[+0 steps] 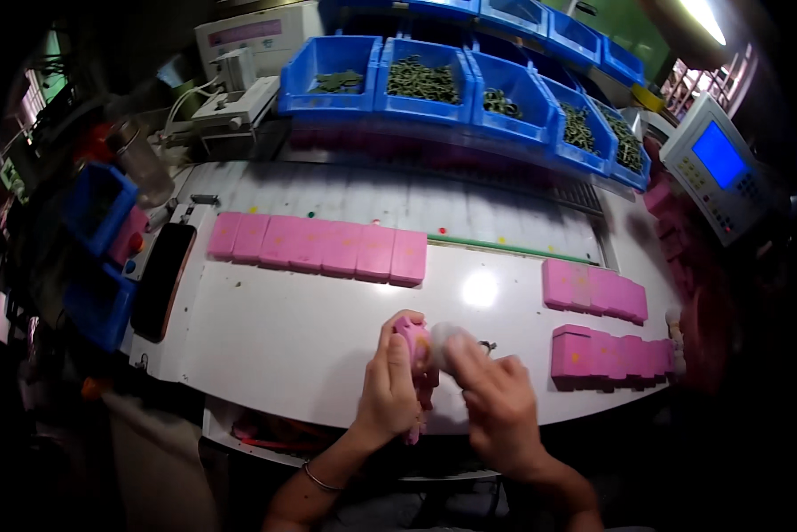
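My left hand is closed around a pink rubber mold at the table's near middle. The mold appears bent open, with an orange-yellow patch on its face, and a pink part hangs down below my fingers. My right hand grips a whitish rounded pad, smeared by motion, close against the mold. Whether the pad touches it I cannot tell. Just beyond my right fingers lies a small dark metal piece.
A row of pink molds lies at the back left of the white table; two shorter rows lie right. Blue bins of small green pieces hang behind. A dark phone lies left; a blue-screened device stands right.
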Motion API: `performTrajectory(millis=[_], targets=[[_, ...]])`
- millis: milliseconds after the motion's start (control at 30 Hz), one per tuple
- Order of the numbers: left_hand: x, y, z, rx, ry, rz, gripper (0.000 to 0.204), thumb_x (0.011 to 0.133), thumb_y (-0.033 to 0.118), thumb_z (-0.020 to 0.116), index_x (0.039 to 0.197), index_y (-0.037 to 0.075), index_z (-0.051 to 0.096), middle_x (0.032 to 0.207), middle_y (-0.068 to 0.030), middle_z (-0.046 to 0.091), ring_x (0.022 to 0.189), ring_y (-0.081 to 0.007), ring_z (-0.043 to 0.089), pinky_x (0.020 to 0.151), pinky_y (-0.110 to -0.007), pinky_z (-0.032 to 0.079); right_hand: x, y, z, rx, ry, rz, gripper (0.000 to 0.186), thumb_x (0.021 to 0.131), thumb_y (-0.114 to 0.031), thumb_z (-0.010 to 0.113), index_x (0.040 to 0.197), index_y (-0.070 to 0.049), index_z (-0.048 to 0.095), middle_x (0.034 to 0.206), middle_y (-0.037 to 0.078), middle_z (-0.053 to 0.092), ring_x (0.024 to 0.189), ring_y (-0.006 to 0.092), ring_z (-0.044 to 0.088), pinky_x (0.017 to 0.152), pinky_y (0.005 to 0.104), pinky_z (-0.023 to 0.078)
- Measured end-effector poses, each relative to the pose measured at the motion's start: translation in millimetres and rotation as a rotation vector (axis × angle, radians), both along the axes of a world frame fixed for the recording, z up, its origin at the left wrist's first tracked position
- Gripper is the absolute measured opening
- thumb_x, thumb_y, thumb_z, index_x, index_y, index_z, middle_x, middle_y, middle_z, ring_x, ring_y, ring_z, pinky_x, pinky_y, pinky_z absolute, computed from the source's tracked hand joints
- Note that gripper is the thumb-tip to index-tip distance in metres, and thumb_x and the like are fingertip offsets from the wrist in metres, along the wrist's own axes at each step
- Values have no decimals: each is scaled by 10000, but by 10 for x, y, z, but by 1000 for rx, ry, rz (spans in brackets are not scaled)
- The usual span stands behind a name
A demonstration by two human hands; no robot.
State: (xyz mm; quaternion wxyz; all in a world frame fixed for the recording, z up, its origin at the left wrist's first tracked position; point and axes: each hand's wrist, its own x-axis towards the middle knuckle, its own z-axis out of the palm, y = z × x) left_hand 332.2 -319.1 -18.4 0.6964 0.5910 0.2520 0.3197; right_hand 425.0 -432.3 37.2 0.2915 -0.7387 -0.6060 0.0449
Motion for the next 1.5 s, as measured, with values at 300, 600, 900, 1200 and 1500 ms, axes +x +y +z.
performTrajectory(millis=[300, 600, 900, 1200, 1500], targets=[[49, 30, -76, -8, -6, 122, 400, 991, 253, 197, 1193, -9, 422, 1017, -169, 565, 948, -217, 553, 861, -312, 427, -97, 8, -206, 82, -198, -30, 662, 604, 0, 596, 1249, -137, 539, 1298, 71, 507, 772, 217, 479, 714, 311, 375], [56, 6, -69, -90, -35, -7, 426, 993, 319, 106, 1203, 37, 347, 977, -225, 598, 857, -238, 606, 775, -316, 504, -199, -18, -329, 81, -205, -47, 616, 623, 6, 576, 1224, -127, 558, 1267, 77, 532, 773, 230, 483, 719, 307, 389], [55, 10, -76, -100, -21, -45, 416, 995, 306, 116, 1206, 35, 352, 977, -217, 601, 862, -237, 607, 779, -316, 500, -167, -11, -263, 63, -184, -19, 536, 667, -27, 574, 1200, -89, 570, 1266, 101, 530, 735, 204, 476, 693, 286, 393], [46, 56, -220, -26, 7, -22, 431, 994, 311, 112, 1213, 32, 357, 974, -220, 603, 865, -235, 610, 784, -325, 506, -98, 14, -214, 75, -233, -19, 517, 675, -53, 576, 1187, -120, 588, 1251, 69, 544, 774, 204, 480, 717, 299, 393], [36, 48, 2, -164, -30, -71, 445, 998, 302, 142, 1200, 1, 402, 1040, -175, 572, 912, -196, 580, 816, -299, 476, -8, 18, -241, 138, -233, 7, 511, 666, -42, 571, 1171, -114, 599, 1246, 74, 549, 772, 210, 488, 714, 298, 396]])
